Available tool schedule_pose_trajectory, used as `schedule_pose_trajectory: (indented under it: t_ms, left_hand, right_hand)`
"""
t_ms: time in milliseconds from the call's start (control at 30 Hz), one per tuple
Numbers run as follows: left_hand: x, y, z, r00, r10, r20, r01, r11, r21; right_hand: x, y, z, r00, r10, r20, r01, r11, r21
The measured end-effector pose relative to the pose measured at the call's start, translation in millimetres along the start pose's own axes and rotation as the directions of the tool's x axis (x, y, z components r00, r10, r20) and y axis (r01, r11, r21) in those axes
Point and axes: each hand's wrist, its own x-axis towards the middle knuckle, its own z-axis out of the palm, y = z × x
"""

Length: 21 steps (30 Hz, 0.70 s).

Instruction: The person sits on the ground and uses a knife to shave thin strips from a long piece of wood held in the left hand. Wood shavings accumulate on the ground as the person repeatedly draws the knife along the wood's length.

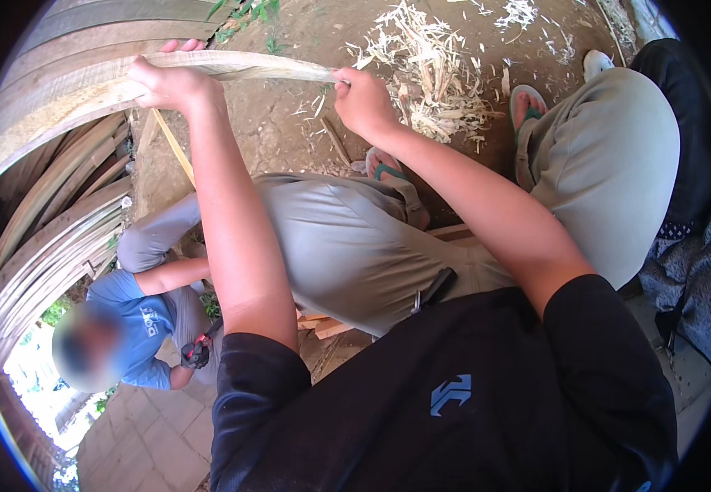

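Note:
A long, pale wooden board runs from the far left across to the middle, bending in the lens and narrowing towards its right end. My left hand is closed round it, the thumb over the near side and the fingertips showing past the far edge. At the narrow right end, my right hand is closed in a fist on the board's tip. A small dark spot shows at those fingers; what it is I cannot make out.
Wood shavings lie heaped on the dirt ground ahead. Stacked boards fill the left side. At the lower left crouches a co-worker in a blue shirt, a gloved hand on a red-handled tool. A thin wooden stick lies near my sandalled foot.

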Motion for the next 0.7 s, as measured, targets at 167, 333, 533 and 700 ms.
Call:
schedule_pose_trajectory:
  t_ms: [167, 333, 533, 700]
  left_hand:
    - [1, -5, -8, 0.999, -0.008, 0.032, 0.006, 0.998, 0.065]
    - [3, 1, -1, 1.000, -0.006, -0.018, 0.007, 0.998, 0.057]
    - [9, -3, -4, 0.999, 0.000, -0.049, 0.003, 0.998, 0.058]
    - [10, -3, -3, 0.998, 0.028, -0.059, -0.026, 0.999, 0.040]
  right_hand:
    - [-43, -7, 21, 0.991, -0.039, -0.131, 0.046, 0.998, 0.048]
    - [-39, -3, 18, 0.989, -0.084, -0.125, 0.093, 0.994, 0.062]
    - [-40, -12, 9, 0.994, -0.085, -0.061, 0.085, 0.996, -0.013]
    - [-37, -12, 5, 0.989, -0.135, -0.055, 0.134, 0.991, -0.013]
